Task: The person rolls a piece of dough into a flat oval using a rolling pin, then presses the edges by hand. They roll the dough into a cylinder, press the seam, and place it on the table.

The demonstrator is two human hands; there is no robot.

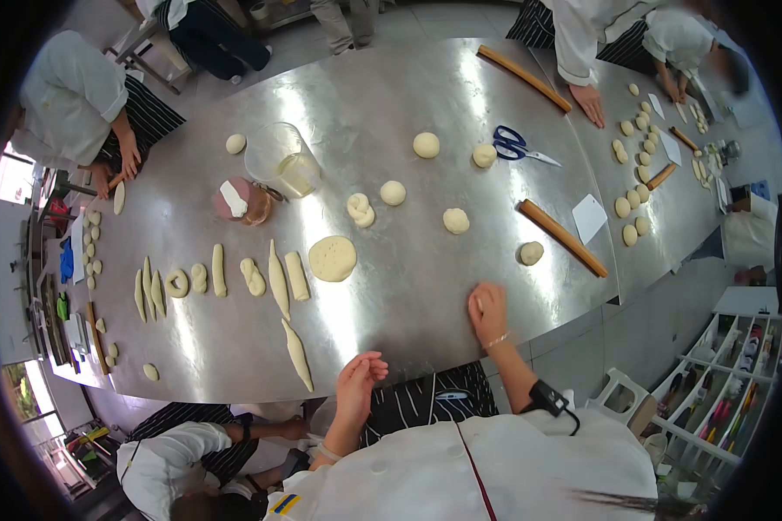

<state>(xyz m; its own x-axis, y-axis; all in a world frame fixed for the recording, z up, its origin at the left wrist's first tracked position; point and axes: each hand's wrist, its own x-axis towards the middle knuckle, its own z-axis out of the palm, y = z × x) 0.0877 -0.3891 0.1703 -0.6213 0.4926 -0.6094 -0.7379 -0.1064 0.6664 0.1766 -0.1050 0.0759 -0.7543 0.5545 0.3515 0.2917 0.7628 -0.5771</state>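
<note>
Dough pieces [332, 259], round or tapered, shiny steel table [408, 295], hands [356, 382], left partly open, right closed

Bright, even indoor light; glare streaks on steel surface [382, 304], near and far. Windows [28, 375] at left blown out. Soft, faint shadows. Strong fisheye: surface edges bow, black vignette at corners. Center mostly sharp; far-right person [686, 52] blurred, small stuff at edges soft.

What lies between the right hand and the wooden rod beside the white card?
One small dough ball, touching neither the right hand nor the wooden rod, with bare metal tabletop on either side. The head view shows this.
</note>
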